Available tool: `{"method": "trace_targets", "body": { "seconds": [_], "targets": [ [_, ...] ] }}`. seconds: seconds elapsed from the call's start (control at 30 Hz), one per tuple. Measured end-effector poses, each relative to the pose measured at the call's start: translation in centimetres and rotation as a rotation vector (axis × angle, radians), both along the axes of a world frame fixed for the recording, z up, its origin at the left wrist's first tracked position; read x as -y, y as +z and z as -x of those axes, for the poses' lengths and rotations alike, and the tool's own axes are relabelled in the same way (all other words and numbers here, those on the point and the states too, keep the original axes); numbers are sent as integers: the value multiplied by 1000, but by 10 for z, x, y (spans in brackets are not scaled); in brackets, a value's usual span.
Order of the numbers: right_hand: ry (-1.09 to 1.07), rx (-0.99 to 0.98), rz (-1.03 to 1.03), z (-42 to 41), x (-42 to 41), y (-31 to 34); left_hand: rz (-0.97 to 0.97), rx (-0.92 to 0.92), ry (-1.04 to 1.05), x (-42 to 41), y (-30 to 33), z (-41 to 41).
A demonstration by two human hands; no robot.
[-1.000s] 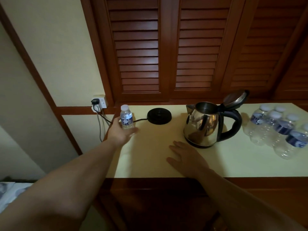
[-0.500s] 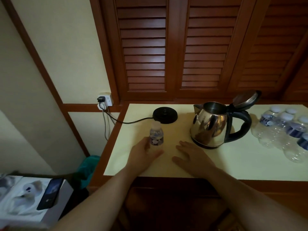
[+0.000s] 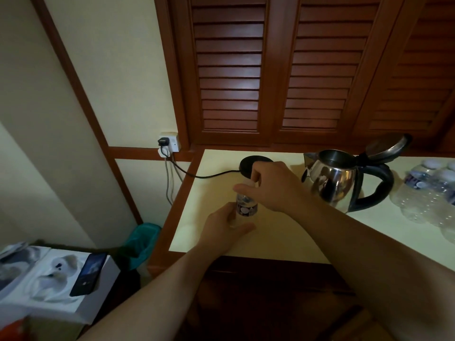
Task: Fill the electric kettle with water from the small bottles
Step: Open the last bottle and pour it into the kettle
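The left hand (image 3: 227, 227) holds the upright bottle (image 3: 246, 207) on the surface (image 3: 283, 242), the right hand (image 3: 273, 187) pinches its cap from above, and the open kettle (image 3: 337, 180) waits just beyond the right hand.

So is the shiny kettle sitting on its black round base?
Apart. The head view shows the kettle standing on the table, with bare tabletop between it and the black base, which the right hand partly covers.
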State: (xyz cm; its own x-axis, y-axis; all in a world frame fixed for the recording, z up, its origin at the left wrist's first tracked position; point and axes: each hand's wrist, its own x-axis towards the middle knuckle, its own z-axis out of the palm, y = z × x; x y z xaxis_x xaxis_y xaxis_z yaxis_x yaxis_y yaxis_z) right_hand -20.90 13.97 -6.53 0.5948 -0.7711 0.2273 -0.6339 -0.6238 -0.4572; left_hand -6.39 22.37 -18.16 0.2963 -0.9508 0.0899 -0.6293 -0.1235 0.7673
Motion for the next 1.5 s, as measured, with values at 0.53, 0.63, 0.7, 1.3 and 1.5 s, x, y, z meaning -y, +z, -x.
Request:
{"method": "trace_targets", "body": {
  "seconds": [0.53,0.63,0.7,1.3,1.5],
  "targets": [
    [385,-339,-25,4,19,38,-13,11,-31,1,-3,-2],
    [346,-345,-32,1,15,37,-1,3,-34,0,-3,-2],
    [224,-308,17,-3,11,29,-11,7,-31,0,-2,-1],
    [69,-86,-28,51,25,-6,-24,35,-19,-1,-4,-1],
    [-9,-172,-164,85,19,-69,40,5,-26,1,-3,0]
  ]
}}
